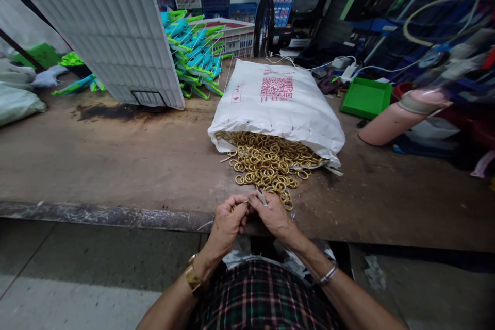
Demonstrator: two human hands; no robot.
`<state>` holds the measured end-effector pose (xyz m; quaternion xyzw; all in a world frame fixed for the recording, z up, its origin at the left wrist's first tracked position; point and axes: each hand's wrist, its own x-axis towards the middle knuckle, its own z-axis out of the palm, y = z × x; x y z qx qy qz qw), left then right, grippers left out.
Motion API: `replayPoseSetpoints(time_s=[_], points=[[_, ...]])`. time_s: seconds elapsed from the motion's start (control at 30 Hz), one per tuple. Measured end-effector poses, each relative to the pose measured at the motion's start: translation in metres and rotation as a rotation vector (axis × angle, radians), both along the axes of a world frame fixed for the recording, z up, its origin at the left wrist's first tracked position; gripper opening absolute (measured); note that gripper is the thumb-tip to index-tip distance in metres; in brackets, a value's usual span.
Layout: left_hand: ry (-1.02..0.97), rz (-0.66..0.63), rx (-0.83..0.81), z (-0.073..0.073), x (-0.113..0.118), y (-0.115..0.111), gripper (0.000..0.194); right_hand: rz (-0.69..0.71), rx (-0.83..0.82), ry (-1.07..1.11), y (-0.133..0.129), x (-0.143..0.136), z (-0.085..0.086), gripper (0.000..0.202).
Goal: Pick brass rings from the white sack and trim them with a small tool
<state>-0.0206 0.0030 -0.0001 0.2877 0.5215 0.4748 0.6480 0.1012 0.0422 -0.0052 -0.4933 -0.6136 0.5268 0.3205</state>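
At the table's front edge my two hands meet, fingers closed. My left hand (231,219) pinches what looks like a gold-coloured ring, mostly covered by the fingers. A small, flat, pale blade-like tool (262,197) sticks up from my right hand (275,216), whose thumb and fingertips touch the left fingers. Just beyond them, a heap of gold-coloured rings (266,162) spills from the mouth of a white woven sack (247,108) lying on its side. The sack carries red print. Some rings lie close beside my right hand.
The brown wooden table (116,165) carries a leaning white ribbed panel (127,36) and a pile of green and blue plastic parts (197,56). Right of the sack are a green tray (366,98) and a pink cylinder (398,118). A black fan (264,26) stands behind.
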Motion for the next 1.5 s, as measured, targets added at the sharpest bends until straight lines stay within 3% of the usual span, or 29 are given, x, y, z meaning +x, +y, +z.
replayPoseSetpoints(time_s=[0.2, 0.4, 0.57, 0.7, 0.87, 0.97, 1.5], points=[[0.145, -0.091, 0.053, -0.003, 0.000, 0.000, 0.030, -0.044, -0.033, -0.016, 0.002, 0.001, -0.002, 0.029], [0.046, -0.127, 0.027, -0.002, -0.004, 0.002, 0.033, -0.061, -0.051, -0.005, 0.001, -0.001, -0.001, 0.029], [-0.021, -0.098, 0.029, -0.004, -0.004, 0.000, 0.033, -0.052, -0.048, -0.009, 0.003, -0.002, 0.001, 0.028], [-0.037, -0.039, 0.034, -0.005, -0.003, -0.001, 0.031, -0.089, 0.054, -0.158, 0.004, 0.003, -0.001, 0.022], [0.016, -0.034, 0.062, -0.009, -0.004, -0.001, 0.031, 0.085, 0.289, -0.472, -0.004, 0.008, -0.005, 0.015], [0.063, -0.046, 0.086, -0.010, -0.004, -0.001, 0.032, 0.175, 0.336, -0.560, -0.007, 0.007, -0.005, 0.019], [0.213, -0.045, 0.165, -0.006, -0.009, -0.004, 0.032, 0.325, 0.269, -0.895, -0.004, -0.002, 0.006, 0.023]])
